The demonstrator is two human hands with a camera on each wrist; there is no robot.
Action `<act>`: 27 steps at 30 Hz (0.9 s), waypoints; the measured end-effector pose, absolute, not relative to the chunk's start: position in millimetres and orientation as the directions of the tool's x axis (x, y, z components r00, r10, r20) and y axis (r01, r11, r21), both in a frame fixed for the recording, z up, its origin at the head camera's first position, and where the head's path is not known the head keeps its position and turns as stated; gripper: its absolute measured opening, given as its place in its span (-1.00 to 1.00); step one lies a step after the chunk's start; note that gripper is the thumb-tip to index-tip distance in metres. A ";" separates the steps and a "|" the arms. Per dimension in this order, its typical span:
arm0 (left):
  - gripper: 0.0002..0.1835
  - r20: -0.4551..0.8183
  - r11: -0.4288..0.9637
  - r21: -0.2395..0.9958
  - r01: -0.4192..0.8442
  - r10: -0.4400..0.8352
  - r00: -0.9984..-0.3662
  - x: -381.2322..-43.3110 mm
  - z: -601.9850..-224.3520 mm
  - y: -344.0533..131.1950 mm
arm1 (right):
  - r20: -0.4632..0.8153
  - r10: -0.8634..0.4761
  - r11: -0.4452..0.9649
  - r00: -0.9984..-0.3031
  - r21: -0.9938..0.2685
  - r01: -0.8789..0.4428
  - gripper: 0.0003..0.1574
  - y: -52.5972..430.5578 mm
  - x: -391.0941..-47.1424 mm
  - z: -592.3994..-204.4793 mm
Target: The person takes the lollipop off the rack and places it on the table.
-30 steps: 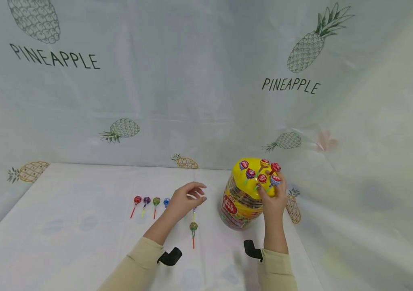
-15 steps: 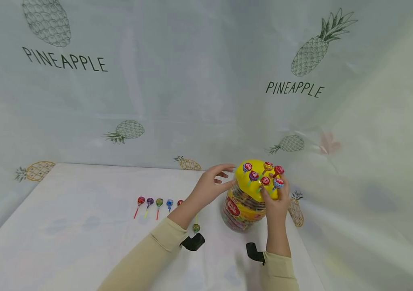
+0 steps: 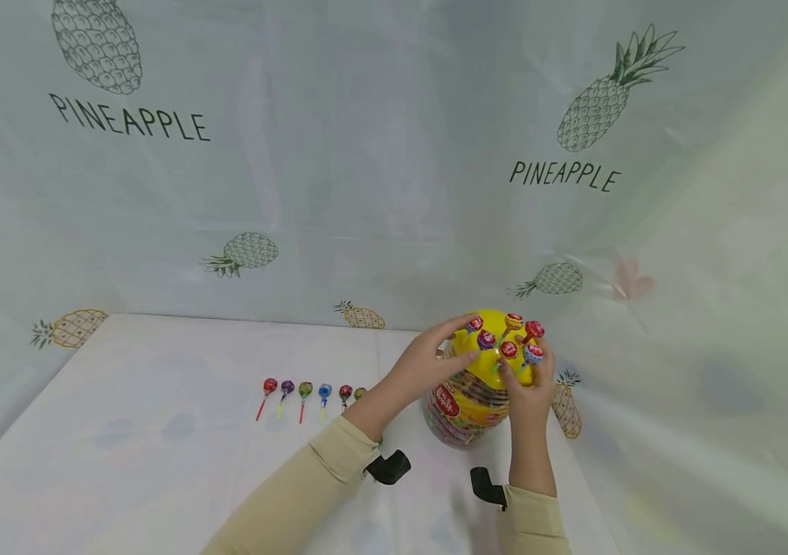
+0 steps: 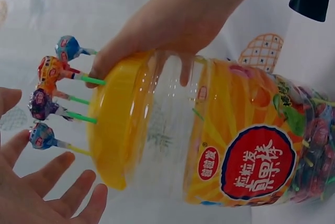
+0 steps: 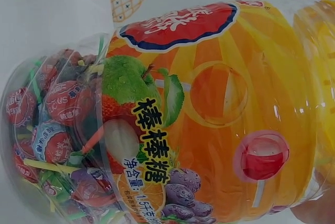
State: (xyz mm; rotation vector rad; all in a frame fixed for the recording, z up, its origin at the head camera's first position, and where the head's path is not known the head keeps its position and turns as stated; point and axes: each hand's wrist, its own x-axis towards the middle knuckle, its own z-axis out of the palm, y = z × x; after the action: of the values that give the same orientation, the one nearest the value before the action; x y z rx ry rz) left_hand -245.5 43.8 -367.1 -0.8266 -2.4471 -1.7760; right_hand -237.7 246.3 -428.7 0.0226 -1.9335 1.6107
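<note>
A clear plastic candy jar (image 3: 466,408) with a domed yellow lid (image 4: 118,124) stands on the table. Several wrapped lollipops stick up out of the lid by their sticks. My right hand (image 3: 531,389) grips the lid from its right side, thumb in front. In the left wrist view that right hand (image 4: 157,38) lies across lid and jar neck. My left hand (image 3: 425,362) reaches to the lid's left side, fingers spread, thumb and index finger around a blue lollipop (image 4: 43,136). More lollipops fill the jar's bottom (image 5: 57,130).
Left of the jar, several lollipops lie in a row, among them a red lollipop (image 3: 270,384) and a blue lollipop (image 3: 325,391). The left forearm hides part of the table (image 3: 158,462). A pineapple-print curtain (image 3: 366,154) hangs behind the table.
My left hand has moved right, from over the row of lollipops to the jar's lid, and has come up to a lollipop there. My right hand keeps its grip on the lid.
</note>
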 end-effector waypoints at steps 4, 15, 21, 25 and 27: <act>-0.37 0.307 0.225 0.880 0.418 0.404 -0.862 -245.1 -365.8 46.3 | 0.448 0.370 0.260 -0.814 -0.891 -0.372 -0.30 246.2 -238.0 -429.2; -0.39 0.322 0.236 0.871 0.431 0.388 -0.863 -248.5 -361.7 49.9 | 0.462 0.372 0.245 -0.805 -0.886 -0.395 -0.33 246.8 -237.6 -428.3; -0.41 0.335 0.217 0.873 0.437 0.384 -0.860 -250.9 -360.3 52.3 | 0.448 0.374 0.254 -0.812 -0.892 -0.375 -0.32 247.3 -237.9 -429.4; -0.44 0.342 0.208 0.874 0.439 0.378 -0.860 -251.3 -359.1 53.5 | 0.439 0.371 0.256 -0.818 -0.896 -0.364 -0.31 247.6 -238.8 -430.3; -0.45 0.349 0.201 0.873 0.444 0.378 -0.857 -251.6 -359.0 54.5 | 0.436 0.370 0.259 -0.820 -0.896 -0.360 -0.31 247.9 -239.1 -430.7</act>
State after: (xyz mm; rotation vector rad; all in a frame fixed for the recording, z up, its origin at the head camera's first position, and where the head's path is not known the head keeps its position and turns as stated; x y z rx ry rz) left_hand -251.6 54.5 -359.0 -0.8188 -2.3893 -1.7693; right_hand -239.1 247.9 -430.7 -0.0094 -1.9505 1.6157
